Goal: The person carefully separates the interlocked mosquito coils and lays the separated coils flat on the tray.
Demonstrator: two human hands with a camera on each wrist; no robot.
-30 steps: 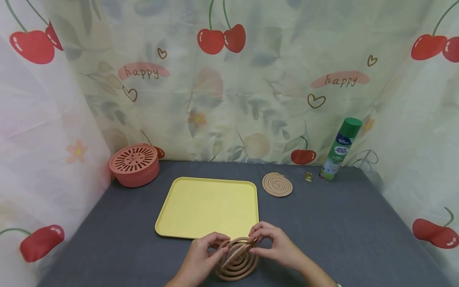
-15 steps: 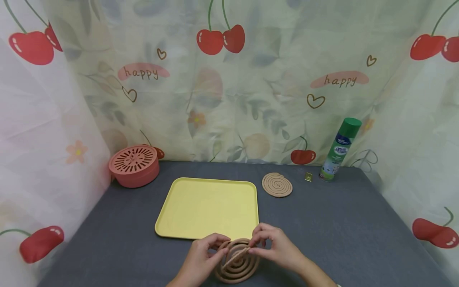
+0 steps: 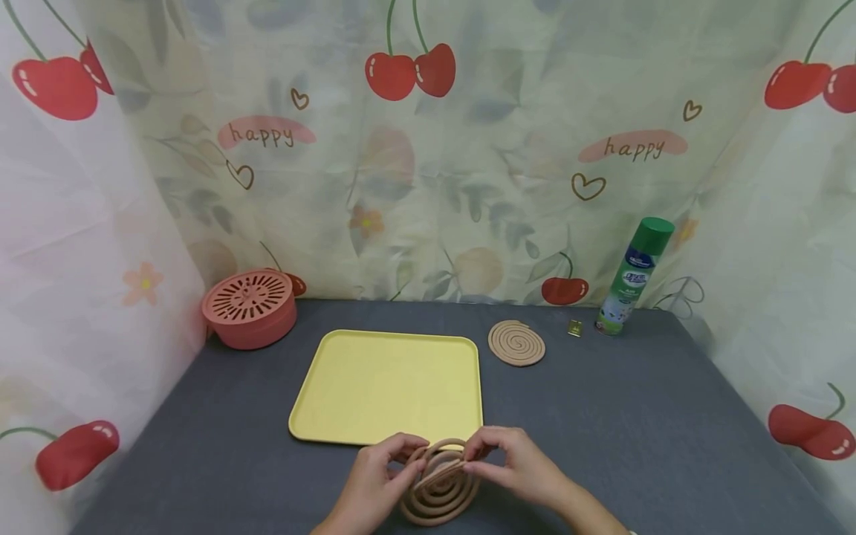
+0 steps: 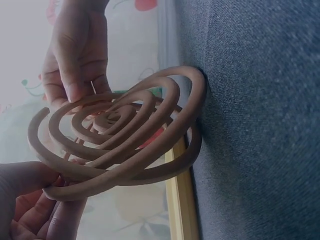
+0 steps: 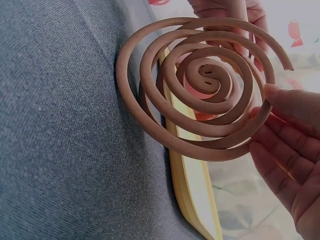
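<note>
While left hand (image 3: pixel 374 479) and right hand (image 3: pixel 516 464) pinch interlaced brown coil (image 3: pixel 441 492) between them, yellow tray (image 3: pixel 391 383) lies just beyond grip; flat coil (image 3: pixel 516 343), gold-coloured piece (image 3: pixel 575 328), green spray can (image 3: pixel 634 276) farther off, rightward; pink vented box (image 3: pixel 250 308), far left.

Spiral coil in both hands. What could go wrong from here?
Snapping: the coil looks thin, and the left hand and right hand pinch it at separate spots, so an uneven pull might break it.
Snagging: its rings cross over one another and may catch if pulled apart.
Bumping: the yellow tray lies just beyond the hands and could get nudged.
</note>
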